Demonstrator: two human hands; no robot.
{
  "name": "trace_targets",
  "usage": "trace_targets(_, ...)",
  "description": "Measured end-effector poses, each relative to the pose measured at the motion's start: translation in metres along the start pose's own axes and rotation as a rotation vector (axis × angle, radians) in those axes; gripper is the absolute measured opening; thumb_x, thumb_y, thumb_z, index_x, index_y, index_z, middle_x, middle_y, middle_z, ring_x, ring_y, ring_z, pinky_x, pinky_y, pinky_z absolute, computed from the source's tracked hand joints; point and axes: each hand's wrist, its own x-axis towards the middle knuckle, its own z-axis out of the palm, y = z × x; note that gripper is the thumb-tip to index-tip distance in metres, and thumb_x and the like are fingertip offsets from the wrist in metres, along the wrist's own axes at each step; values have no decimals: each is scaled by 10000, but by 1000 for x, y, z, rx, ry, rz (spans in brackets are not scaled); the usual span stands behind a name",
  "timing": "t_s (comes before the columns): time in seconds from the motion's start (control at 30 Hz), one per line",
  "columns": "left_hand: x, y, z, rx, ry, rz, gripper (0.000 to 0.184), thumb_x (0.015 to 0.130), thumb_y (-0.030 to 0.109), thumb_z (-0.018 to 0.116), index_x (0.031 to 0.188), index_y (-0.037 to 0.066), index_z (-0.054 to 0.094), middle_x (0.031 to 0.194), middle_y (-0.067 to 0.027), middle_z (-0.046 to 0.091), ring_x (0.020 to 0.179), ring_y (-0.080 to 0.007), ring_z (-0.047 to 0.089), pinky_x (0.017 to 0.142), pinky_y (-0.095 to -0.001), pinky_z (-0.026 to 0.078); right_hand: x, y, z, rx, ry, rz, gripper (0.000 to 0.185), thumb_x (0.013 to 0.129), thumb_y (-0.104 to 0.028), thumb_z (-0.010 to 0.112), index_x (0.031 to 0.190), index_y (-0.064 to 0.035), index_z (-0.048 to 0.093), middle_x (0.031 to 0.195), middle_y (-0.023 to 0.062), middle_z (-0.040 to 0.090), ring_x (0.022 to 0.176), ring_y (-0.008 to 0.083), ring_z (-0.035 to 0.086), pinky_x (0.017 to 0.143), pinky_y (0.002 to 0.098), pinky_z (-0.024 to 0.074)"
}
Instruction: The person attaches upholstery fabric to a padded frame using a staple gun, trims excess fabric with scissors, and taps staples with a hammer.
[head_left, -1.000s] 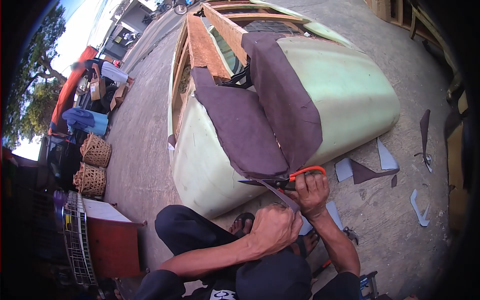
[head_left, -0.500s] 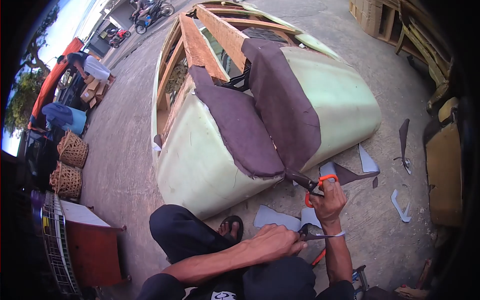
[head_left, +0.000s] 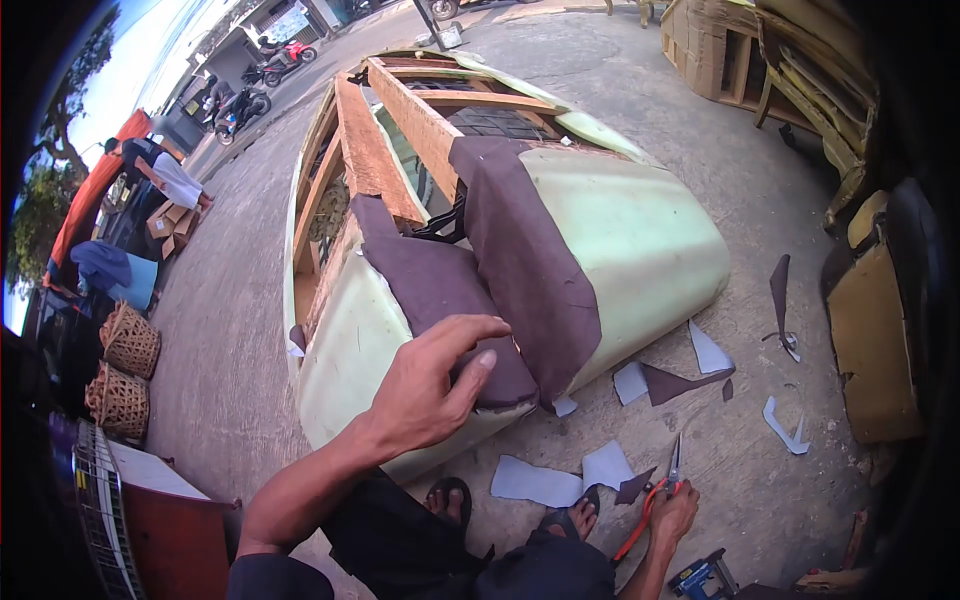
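My left hand [head_left: 425, 390] is held over the near end of the dark purple fabric [head_left: 430, 275], thumb and fingers apart and holding nothing. Whether its fingertips touch the fabric I cannot tell. The fabric covers the middle of a pale green foam-padded piece [head_left: 640, 240] on a wooden frame [head_left: 375, 150]. Low on the right, my right hand [head_left: 676, 512] grips the orange handles of a pair of scissors [head_left: 675, 462], blades pointing away from me. Beside that hand lies a long orange strip [head_left: 632, 535], perhaps another tool's handle. A small dark scrap [head_left: 634, 486] rests left of the scissors.
Pale offcuts [head_left: 537, 482] and a purple scrap [head_left: 685, 383] lie on the concrete. A blue and black tool [head_left: 703, 575] sits near my right forearm. Furniture parts [head_left: 875, 340] stand right; woven baskets [head_left: 130, 340] and a red-brown cabinet [head_left: 175, 535] stand left. A person [head_left: 160, 165] bends over boxes.
My right hand has carried the scissors from the fabric's edge down to the lower right. My left hand has released a fabric scrap and risen over the purple fabric. The view has shifted.
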Motion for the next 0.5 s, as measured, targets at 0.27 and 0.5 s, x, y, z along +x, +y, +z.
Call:
trace_targets(0.27,90,-32,103,-567,481,-696,627,1061,299,329,1555,-76,237,1635,-302,198,1556,-385,141,1262,-411,142,19,-211,-104,1085,-147,-460,464,989,-339,695,1226,53,619,1003,97,680,871,148,649,783,307,540)
trace_targets(0.5,29,10,170,-652,600,-505,581,1103,264,282,1583,-55,211,1662,-264,178,1555,-379,153,1263,-413,122,6,-278,-112,826,-123,-569,420,916,-362,773,916,19,598,702,99,598,600,205,553,591,357,466)
